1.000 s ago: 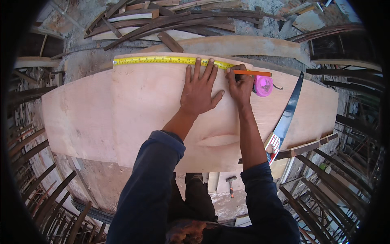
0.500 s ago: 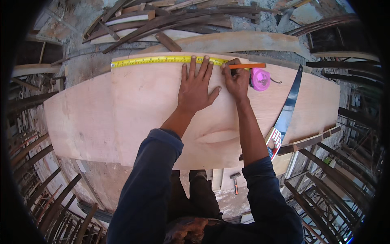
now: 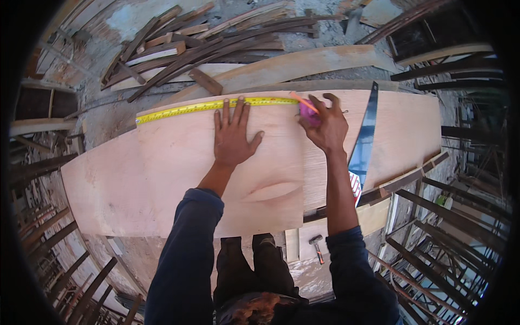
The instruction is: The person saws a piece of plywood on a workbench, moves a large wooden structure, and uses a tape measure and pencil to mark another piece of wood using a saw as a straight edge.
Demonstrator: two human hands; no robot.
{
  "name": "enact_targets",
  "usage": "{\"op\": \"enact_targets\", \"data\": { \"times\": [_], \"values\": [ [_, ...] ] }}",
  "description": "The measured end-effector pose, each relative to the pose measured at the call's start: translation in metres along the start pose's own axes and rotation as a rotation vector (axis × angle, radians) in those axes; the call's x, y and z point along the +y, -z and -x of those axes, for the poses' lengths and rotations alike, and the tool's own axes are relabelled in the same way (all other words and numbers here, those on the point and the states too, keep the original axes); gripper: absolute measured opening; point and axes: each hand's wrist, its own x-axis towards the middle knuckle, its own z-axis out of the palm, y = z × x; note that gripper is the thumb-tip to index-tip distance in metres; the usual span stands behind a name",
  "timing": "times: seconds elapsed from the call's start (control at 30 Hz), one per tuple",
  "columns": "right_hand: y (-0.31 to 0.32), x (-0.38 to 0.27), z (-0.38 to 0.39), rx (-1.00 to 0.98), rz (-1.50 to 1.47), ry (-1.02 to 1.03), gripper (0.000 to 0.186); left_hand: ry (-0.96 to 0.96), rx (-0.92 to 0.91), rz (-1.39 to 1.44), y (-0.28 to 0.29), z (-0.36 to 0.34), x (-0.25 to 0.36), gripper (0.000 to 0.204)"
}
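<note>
My left hand (image 3: 234,135) lies flat on a thin plywood sheet (image 3: 179,179), fingers spread, the fingertips on a yellow tape measure blade (image 3: 184,114). The blade runs along the sheet's far edge from its left corner. At the blade's right end, my right hand (image 3: 329,127) is closed around the pink tape measure case (image 3: 309,112), which it partly covers. An orange pencil (image 3: 298,99) sticks out from the same hand, pointing up and left. Right of that hand, a handsaw (image 3: 365,132) rests on another plywood piece (image 3: 401,135), blade tip away from me.
A hammer (image 3: 317,249) lies below the sheet, near my legs. Beyond the far edge are piled wooden strips (image 3: 216,49) and a long curved board (image 3: 303,65). Dark wooden bars (image 3: 449,216) stand on the right, with more on the left (image 3: 43,238).
My right hand has left the sheet's edge with the pencil and now grips the tape case, which has moved left. My left hand stays flat on the sheet. The whole view has shifted slightly.
</note>
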Motion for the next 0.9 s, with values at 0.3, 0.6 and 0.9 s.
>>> {"op": "enact_targets", "data": {
  "times": [0.3, 0.6, 0.9],
  "values": [
    [0.001, 0.039, -0.046, -0.485, 0.304, 0.282, 0.096, -0.016, -0.009, -0.008, 0.003, -0.004, 0.005, 0.077],
    [-0.006, 0.033, -0.036, -0.437, -0.011, 0.185, 0.074, -0.119, 0.100, -0.104, -0.002, 0.004, 0.009, 0.074],
    [0.066, 0.069, 0.008, -0.214, -0.005, -0.600, 0.143, -0.060, 0.107, 0.045, -0.005, 0.001, 0.008, 0.067]
  ]
}}
